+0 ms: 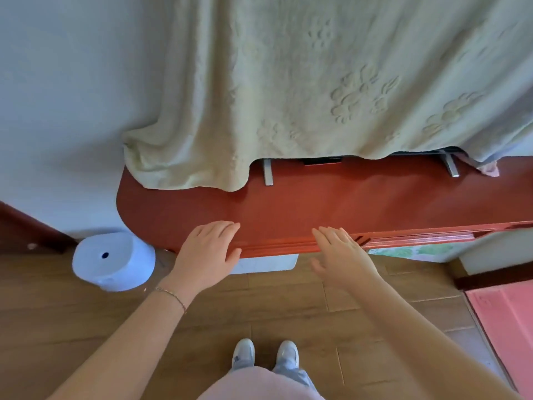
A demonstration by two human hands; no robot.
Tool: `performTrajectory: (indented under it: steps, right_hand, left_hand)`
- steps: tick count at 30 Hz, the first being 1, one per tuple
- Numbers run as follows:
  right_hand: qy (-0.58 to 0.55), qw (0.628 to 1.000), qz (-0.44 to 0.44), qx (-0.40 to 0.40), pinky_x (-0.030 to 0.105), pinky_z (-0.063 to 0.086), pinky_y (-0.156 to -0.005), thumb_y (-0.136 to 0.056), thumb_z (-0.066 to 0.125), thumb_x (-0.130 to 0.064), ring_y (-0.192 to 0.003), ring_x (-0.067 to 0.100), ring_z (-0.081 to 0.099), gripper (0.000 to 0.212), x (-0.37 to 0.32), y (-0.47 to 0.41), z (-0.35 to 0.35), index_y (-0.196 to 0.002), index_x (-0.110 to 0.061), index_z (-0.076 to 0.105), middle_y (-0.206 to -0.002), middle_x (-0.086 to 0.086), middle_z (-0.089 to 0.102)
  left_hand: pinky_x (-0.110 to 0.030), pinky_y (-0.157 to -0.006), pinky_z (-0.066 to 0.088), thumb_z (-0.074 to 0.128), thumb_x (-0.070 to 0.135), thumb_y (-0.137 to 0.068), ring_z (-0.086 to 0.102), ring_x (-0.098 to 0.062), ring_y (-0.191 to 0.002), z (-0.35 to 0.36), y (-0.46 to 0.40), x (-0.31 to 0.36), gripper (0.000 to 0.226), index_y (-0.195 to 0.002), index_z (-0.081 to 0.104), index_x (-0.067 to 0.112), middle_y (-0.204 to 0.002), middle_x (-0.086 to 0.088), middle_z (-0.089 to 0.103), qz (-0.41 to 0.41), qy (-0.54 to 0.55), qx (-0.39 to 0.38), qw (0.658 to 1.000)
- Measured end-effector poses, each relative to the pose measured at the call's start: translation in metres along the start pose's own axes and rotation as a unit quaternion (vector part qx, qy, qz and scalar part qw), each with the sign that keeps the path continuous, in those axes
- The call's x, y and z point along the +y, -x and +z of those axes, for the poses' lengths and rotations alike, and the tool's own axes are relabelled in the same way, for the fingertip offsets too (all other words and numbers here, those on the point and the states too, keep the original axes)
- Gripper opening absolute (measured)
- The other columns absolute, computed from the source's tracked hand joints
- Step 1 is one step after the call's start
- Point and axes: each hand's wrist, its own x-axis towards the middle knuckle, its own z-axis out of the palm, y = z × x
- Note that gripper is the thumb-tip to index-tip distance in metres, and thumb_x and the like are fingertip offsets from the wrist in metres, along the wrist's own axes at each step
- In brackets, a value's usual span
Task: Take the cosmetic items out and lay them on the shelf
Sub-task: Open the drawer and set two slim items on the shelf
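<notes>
A red-brown wooden shelf (331, 203) runs across the middle of the view, its top bare in front. My left hand (209, 252) lies flat on the shelf's front edge with straight fingers. My right hand (341, 255) hovers or rests at the same edge a little to the right, fingers straight and spread. Neither hand holds anything. No cosmetic items are visible.
A pale green towel (317, 88) drapes over something standing on metal feet (268, 176) at the shelf's back. A white round device (114, 261) sits on the wooden floor at left. A pink mat (507, 327) lies at right. A white box (265, 264) shows under the shelf.
</notes>
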Motion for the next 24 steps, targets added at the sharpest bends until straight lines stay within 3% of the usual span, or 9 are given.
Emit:
performTrajectory:
  steps: [3, 6, 9, 10, 12, 14, 16, 21, 24]
  right_hand:
    - [0.011, 0.999, -0.035, -0.014, 0.031, 0.003, -0.116, -0.095, 0.039, -0.037, -0.141, 0.019, 0.018, 0.062, 0.004, -0.014, 0.007, -0.147, -0.011, 0.018, -0.151, 0.004, 0.028]
    - [-0.011, 0.997, -0.077, -0.011, 0.03, 0.014, -0.115, -0.094, 0.041, -0.035, -0.138, 0.018, 0.025, 0.057, 0.012, -0.022, 0.016, -0.145, -0.015, 0.026, -0.147, 0.0, 0.035]
    - [-0.252, 0.967, -0.02, -0.03, 0.02, 0.038, -0.096, -0.093, 0.049, -0.027, -0.117, 0.009, 0.047, 0.036, 0.018, -0.019, 0.025, -0.129, -0.029, 0.051, -0.126, -0.013, 0.053]
    - [-0.387, 0.92, 0.038, -0.054, 0.016, 0.043, -0.085, -0.092, 0.051, -0.025, -0.105, 0.007, 0.055, 0.027, 0.019, -0.017, 0.029, -0.117, -0.032, 0.059, -0.116, -0.015, 0.06]
    - [-0.601, 0.778, 0.161, -0.091, 0.019, 0.047, -0.071, -0.093, 0.049, -0.018, -0.087, 0.013, 0.062, 0.02, 0.023, -0.022, 0.044, -0.098, -0.026, 0.067, -0.1, -0.003, 0.068]
    - [-0.684, 0.661, 0.279, -0.129, 0.026, 0.046, -0.066, -0.093, 0.045, -0.013, -0.079, 0.019, 0.062, 0.022, 0.032, -0.033, 0.071, -0.087, -0.017, 0.066, -0.09, 0.009, 0.067]
    - [-0.711, 0.566, 0.383, -0.165, 0.029, 0.043, -0.065, -0.094, 0.04, -0.015, -0.077, 0.02, 0.06, 0.023, 0.039, -0.043, 0.1, -0.088, -0.01, 0.062, -0.086, 0.01, 0.065]
    - [-0.722, 0.451, 0.512, -0.116, 0.032, 0.048, -0.072, -0.097, 0.033, -0.02, -0.075, 0.024, 0.058, 0.024, 0.052, -0.076, 0.157, -0.092, -0.009, 0.054, -0.09, 0.012, 0.061]
    - [-0.785, 0.336, 0.518, -0.041, 0.034, 0.046, -0.086, -0.097, 0.034, -0.025, -0.081, 0.025, 0.055, 0.021, 0.056, -0.102, 0.169, -0.095, -0.011, 0.05, -0.089, 0.009, 0.057]
  left_hand:
    - [-0.035, -0.097, 0.041, 0.04, 0.039, -0.087, 0.053, -0.019, -0.119, 0.004, 0.008, 0.0, 0.051, -0.129, 0.054, 0.014, -0.128, -0.001, 0.058, -0.037, 0.009, -0.016, 0.999]
    - [-0.033, -0.104, 0.033, 0.047, 0.035, -0.092, 0.043, -0.015, -0.127, 0.009, 0.014, 0.0, 0.046, -0.135, 0.046, 0.019, -0.137, 0.003, 0.049, -0.108, 0.083, -0.024, 0.99]
    - [-0.027, -0.095, 0.042, 0.048, 0.03, -0.093, 0.052, -0.01, -0.114, 0.017, 0.023, 0.012, 0.032, -0.123, 0.057, 0.022, -0.124, 0.007, 0.058, -0.225, 0.22, 0.032, 0.949]
    - [-0.026, -0.091, 0.043, 0.046, 0.029, -0.094, 0.054, -0.008, -0.108, 0.023, 0.025, 0.017, 0.027, -0.116, 0.061, 0.023, -0.117, 0.009, 0.061, -0.289, 0.297, 0.046, 0.909]
    - [-0.028, -0.088, 0.043, 0.044, 0.025, -0.094, 0.058, -0.011, -0.099, 0.04, 0.023, 0.028, 0.023, -0.1, 0.065, 0.021, -0.104, 0.004, 0.065, -0.426, 0.465, 0.068, 0.773]
    - [-0.031, -0.088, 0.044, 0.043, 0.018, -0.092, 0.061, -0.015, -0.087, 0.065, 0.021, 0.033, 0.023, -0.09, 0.065, 0.013, -0.094, -0.004, 0.066, -0.541, 0.579, 0.097, 0.602]
    - [-0.031, -0.087, 0.046, 0.041, 0.014, -0.094, 0.062, -0.017, -0.084, 0.094, 0.02, 0.035, 0.025, -0.101, 0.062, 0.003, -0.093, -0.009, 0.065, -0.609, 0.632, 0.087, 0.471]
    - [-0.036, -0.093, 0.045, 0.033, 0.026, -0.1, 0.058, -0.027, -0.107, 0.153, 0.006, 0.032, 0.04, -0.127, 0.047, 0.001, -0.119, -0.016, 0.057, -0.631, 0.717, 0.095, 0.281]
    - [-0.039, -0.104, 0.037, 0.024, 0.032, -0.101, 0.048, -0.03, -0.122, 0.172, -0.011, 0.018, 0.049, -0.138, 0.034, 0.002, -0.134, -0.017, 0.048, -0.623, 0.743, 0.15, 0.192]
